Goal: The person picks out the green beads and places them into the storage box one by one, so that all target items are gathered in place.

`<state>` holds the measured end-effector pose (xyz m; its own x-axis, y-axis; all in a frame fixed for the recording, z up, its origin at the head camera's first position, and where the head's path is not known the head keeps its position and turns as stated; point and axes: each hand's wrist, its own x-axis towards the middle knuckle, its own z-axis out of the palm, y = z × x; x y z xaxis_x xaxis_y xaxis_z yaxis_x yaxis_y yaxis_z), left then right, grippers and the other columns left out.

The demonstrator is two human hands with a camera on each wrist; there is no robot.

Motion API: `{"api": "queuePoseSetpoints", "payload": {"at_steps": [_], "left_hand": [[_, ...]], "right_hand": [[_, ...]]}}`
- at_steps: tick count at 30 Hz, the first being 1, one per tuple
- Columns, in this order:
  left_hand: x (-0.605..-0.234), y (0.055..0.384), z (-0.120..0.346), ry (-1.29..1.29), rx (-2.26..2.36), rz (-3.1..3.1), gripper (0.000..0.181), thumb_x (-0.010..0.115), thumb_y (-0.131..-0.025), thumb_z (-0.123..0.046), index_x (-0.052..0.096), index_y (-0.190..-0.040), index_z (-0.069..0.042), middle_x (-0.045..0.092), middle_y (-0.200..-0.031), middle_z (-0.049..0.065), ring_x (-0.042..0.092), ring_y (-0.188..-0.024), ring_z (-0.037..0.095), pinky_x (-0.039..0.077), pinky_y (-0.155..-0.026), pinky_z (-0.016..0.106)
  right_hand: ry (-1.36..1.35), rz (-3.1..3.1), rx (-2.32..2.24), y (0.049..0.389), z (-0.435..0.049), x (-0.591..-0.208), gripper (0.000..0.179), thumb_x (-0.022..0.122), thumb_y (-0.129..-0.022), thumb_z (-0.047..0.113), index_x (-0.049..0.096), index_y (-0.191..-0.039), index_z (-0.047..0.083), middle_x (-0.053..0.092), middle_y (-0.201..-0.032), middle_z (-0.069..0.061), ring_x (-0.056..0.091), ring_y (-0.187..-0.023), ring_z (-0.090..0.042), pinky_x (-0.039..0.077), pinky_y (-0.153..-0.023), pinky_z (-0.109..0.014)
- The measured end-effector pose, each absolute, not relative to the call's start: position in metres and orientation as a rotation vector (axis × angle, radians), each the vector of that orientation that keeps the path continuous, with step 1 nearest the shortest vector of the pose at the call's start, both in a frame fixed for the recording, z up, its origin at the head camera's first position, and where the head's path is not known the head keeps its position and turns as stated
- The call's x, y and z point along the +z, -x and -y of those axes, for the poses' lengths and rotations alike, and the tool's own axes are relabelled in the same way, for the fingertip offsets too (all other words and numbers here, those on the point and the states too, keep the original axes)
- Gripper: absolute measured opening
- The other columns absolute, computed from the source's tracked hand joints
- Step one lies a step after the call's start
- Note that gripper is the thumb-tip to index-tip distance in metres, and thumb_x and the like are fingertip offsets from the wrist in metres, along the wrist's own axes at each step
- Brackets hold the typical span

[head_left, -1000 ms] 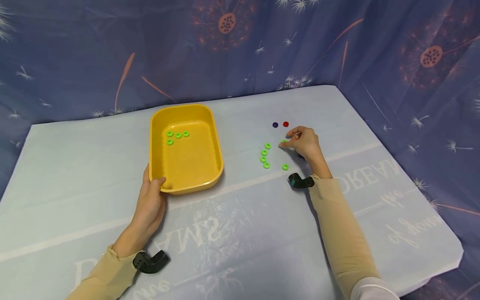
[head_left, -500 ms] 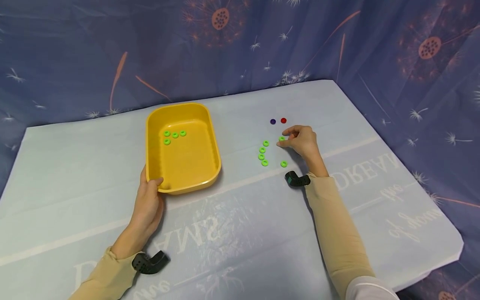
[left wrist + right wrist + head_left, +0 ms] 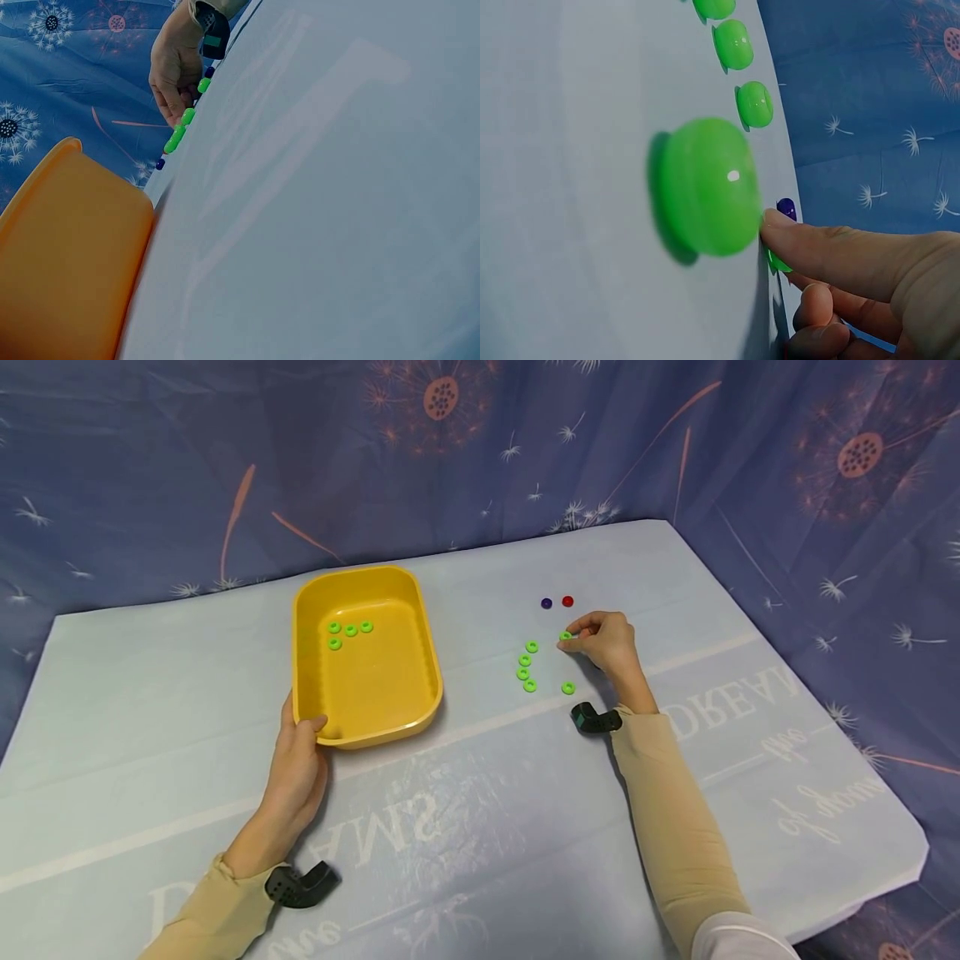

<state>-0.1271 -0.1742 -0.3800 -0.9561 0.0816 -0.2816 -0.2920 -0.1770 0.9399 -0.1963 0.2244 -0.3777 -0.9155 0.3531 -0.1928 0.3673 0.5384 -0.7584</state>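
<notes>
Green rings: 10 glossy round green rings (image 3: 522,673), 4 up the tray's far-left end, 6 on the bench (image 3: 480,827)
Odd colours: 1 small round red bead (image 3: 567,602), 2 dark blue beads (image 3: 546,603), one only visible from the left wrist
Tray: 1 yellow rounded-rectangle tray (image 3: 382,693), far rim near the bench's back edge
Left hand (image 3: 297,772): gripping tray's near-left corner
Right hand (image 3: 609,647): pinching one ring, bench edge well off to its right
Gap: decent stretch of bench between tray and loose rings
</notes>
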Motion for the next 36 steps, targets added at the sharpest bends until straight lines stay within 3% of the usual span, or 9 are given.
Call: {"api": "queuePoseSetpoints", "payload": {"at_steps": [11, 21, 26, 36], "left_hand": [[-0.38, 0.127, 0.175, 0.223, 2.212, -1.86, 0.069, 0.024, -0.099, -0.004, -0.002, -0.16, -0.025, 0.004, -0.164, -0.01, 0.012, -0.145, 0.004, 0.013, -0.119, 0.024], [-0.38, 0.126, 0.176, 0.233, 2.208, -1.859, 0.069, 0.024, -0.099, -0.005, -0.002, -0.16, -0.025, 0.004, -0.164, -0.011, 0.012, -0.145, 0.003, 0.011, -0.121, 0.024], [-0.381, 0.125, 0.179, 0.232, 2.196, -1.868, 0.069, 0.024, -0.099, -0.005, -0.003, -0.16, -0.025, 0.004, -0.164, -0.011, 0.012, -0.145, 0.003, 0.012, -0.12, 0.024], [-0.38, 0.126, 0.176, 0.234, 2.203, -1.868, 0.07, 0.025, -0.098, -0.005, -0.002, -0.16, -0.024, 0.005, -0.164, -0.011, 0.012, -0.146, 0.003, 0.011, -0.121, 0.025]], "right_hand": [[-0.617, -2.696, -1.418, 0.193, -0.228, -0.374, 0.035, 0.081, -0.08, 0.013, 0.07, -0.109, -0.001, 0.05, -0.077, 0.001, 0.043, -0.072, -0.014, 0.035, -0.059, -0.024], [-0.507, -2.615, -1.651, 0.197, -0.222, -0.357, 0.034, 0.081, -0.08, 0.013, 0.069, -0.108, -0.002, 0.05, -0.077, 0.003, 0.044, -0.074, -0.013, 0.036, -0.062, -0.024], [-0.366, -2.606, -1.738, 0.209, -0.188, -0.329, 0.031, 0.081, -0.08, 0.013, 0.07, -0.106, -0.001, 0.05, -0.072, 0.004, 0.046, -0.074, -0.016, 0.038, -0.068, -0.03], [0.003, -2.666, -1.588, 0.24, -0.082, -0.269, 0.023, 0.082, -0.08, 0.015, 0.072, -0.099, 0.007, 0.052, -0.077, -0.005, 0.046, -0.075, -0.02, 0.036, -0.062, -0.026]]}}
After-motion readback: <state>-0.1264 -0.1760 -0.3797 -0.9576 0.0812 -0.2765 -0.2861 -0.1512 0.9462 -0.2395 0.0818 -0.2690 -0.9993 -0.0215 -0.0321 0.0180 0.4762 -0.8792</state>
